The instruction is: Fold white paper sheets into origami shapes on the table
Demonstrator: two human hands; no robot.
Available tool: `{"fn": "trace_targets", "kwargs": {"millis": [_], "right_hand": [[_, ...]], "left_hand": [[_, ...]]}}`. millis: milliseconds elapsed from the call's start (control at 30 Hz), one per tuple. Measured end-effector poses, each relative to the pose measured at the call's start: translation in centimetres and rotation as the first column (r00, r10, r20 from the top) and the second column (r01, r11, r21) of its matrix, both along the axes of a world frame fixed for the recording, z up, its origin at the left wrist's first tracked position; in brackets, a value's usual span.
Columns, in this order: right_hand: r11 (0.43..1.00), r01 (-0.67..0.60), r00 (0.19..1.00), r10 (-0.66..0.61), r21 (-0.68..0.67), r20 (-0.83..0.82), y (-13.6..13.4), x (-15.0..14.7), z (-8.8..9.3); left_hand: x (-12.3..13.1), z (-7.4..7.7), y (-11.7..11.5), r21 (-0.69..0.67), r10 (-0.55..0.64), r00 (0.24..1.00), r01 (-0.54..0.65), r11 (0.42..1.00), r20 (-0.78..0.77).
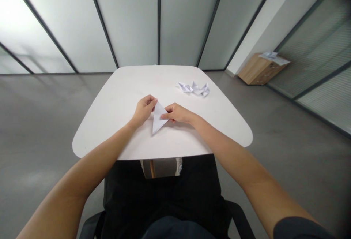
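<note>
A white sheet of paper folded into a triangle (159,118) is held between my two hands, just above the white table. My left hand (145,109) pinches its upper corner between thumb and fingers. On the other side, my right hand (177,114) grips the right corner, its thumb lying on the face of the paper and the fingers behind. The paper's lowest point is directed towards me. Farther back to the right, several folded white paper figures (194,88) sit close together on the tabletop.
The white table (109,103) has rounded corners, and its front edge is at my lap. Frosted glass panels (186,19) stand behind it. A wooden cabinet (257,71) with papers (274,58) on top is on the floor at the right.
</note>
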State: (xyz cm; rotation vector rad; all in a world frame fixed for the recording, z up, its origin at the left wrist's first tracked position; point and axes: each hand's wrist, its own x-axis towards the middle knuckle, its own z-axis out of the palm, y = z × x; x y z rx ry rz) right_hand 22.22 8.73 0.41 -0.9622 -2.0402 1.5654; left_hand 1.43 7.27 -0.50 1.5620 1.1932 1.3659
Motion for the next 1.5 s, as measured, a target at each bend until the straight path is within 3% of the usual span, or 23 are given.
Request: {"fn": "trace_targets", "kwargs": {"millis": [100,167,333,600,733,900,1033,1133,1233,1367,1500], "right_hand": [[1.000,0.020,1.000,-0.019,0.016,-0.025,0.2,0.0,0.1],[0.994,0.099,0.993,-0.096,0.036,-0.067,0.6,0.2,0.2],[0.950,0.301,0.943,-0.284,0.081,-0.176,1.8,0.8,-0.1],[0.914,0.373,0.921,-0.344,0.161,-0.183,2.2,0.9,-0.5],[0.898,0.401,0.911,-0.370,0.179,-0.183,2.2,0.8,-0.4],[0.914,0.379,0.917,-0.350,0.143,-0.193,2.1,0.7,-0.4],[0.958,0.272,0.941,-0.245,0.088,-0.232,1.9,0.9,-0.2],[0.981,0.186,0.952,-0.165,0.059,-0.258,1.6,1.0,0.0],[0.983,0.181,0.949,-0.170,0.015,-0.264,1.4,0.9,0.2],[0.982,0.188,0.946,-0.187,-0.020,-0.265,1.2,0.9,0.2],[0.985,0.173,0.957,-0.169,-0.003,-0.234,1.2,1.0,0.2]], "left_hand": [[-0.1,-0.1,0.0,-0.021,0.007,1.000,-0.007,1.000,-0.011],[-0.4,-0.2,0.0,-0.094,-0.046,0.998,0.042,0.995,-0.042],[-1.1,0.0,-0.3,-0.178,-0.202,0.925,0.150,0.972,-0.323],[-0.6,0.3,-0.4,-0.038,-0.096,0.875,0.089,0.995,-0.475],[-0.6,0.2,-0.3,-0.081,-0.152,0.896,0.130,0.988,-0.418],[-0.8,0.4,-0.5,-0.062,-0.132,0.907,0.117,0.991,-0.400],[-1.0,0.1,-0.5,-0.110,-0.259,0.956,0.245,0.963,-0.139],[-0.9,0.0,-0.6,-0.155,-0.327,0.942,0.336,0.929,0.081],[-0.8,0.1,-0.8,-0.195,-0.345,0.919,0.379,0.904,0.188],[-0.7,0.4,-0.8,-0.218,-0.328,0.921,0.372,0.903,0.212],[-0.9,0.5,-0.6,-0.215,-0.313,0.943,0.331,0.919,0.113]]}}
